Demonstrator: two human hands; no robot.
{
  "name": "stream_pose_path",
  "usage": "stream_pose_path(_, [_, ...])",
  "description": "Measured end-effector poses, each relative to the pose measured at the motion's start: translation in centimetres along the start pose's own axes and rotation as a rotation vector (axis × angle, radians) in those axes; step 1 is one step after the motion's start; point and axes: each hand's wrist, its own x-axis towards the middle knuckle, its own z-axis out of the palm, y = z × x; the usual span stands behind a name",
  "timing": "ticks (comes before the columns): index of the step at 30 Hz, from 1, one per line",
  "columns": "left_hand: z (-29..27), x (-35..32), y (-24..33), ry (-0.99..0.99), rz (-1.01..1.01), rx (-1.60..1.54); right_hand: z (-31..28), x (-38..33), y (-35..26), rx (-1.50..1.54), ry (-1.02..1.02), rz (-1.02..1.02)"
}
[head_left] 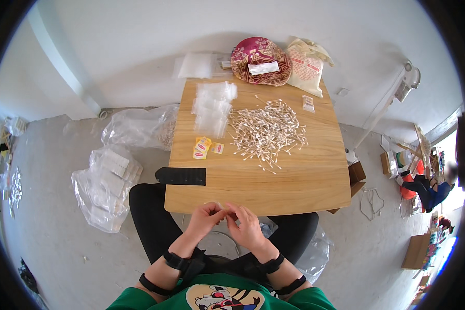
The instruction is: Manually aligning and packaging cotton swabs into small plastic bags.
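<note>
My left hand [207, 219] and my right hand [247, 227] meet just off the near edge of the wooden table [294, 191]. Both are closed, fingertips pinched together. Something small and pale or clear seems to be between them, too small to make out. Beyond them a loose heap of cotton swabs [268, 129] covers the table's middle. To its left lie stacked clear plastic bags [212, 109]. Several small yellow-and-white cards [201, 147] rest below those bags. A small filled packet [308, 104] sits alone at the far right.
A black strip [181, 176] juts over the table's left edge. At the back stand a patterned cloth hat [258, 49] and a cream cloth bag [304, 64]. Large clear sacks [106, 188] lie on the floor at left. Another person [434, 194] sits far right.
</note>
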Motion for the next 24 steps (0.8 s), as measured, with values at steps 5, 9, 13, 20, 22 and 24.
stream_pose_path(5, [-0.1,-0.2,-0.2,0.018,0.095,0.212,-0.1,0.1,0.0,-0.004,-0.020,0.056])
stream_pose_path(9, [-0.1,-0.1,-0.4,0.003,0.121,0.310,-0.1,-0.2,0.5,0.001,-0.047,0.109])
stream_pose_path(13, [0.4,-0.5,0.6,0.041,0.202,0.501,0.1,-0.5,1.8,-0.093,-0.004,0.065])
stream_pose_path(20, [0.7,-0.7,1.3,-0.011,0.268,0.595,-0.7,0.4,1.2,-0.159,-0.021,0.043])
stream_pose_path(22, [0.7,-0.8,1.7,-0.059,0.235,0.586,-0.6,-0.5,2.2,-0.144,-0.122,0.085])
stream_pose_path(24, [0.2,-1.1,2.0,-0.181,0.165,0.719,-0.6,-0.7,2.3,-0.125,-0.229,0.126])
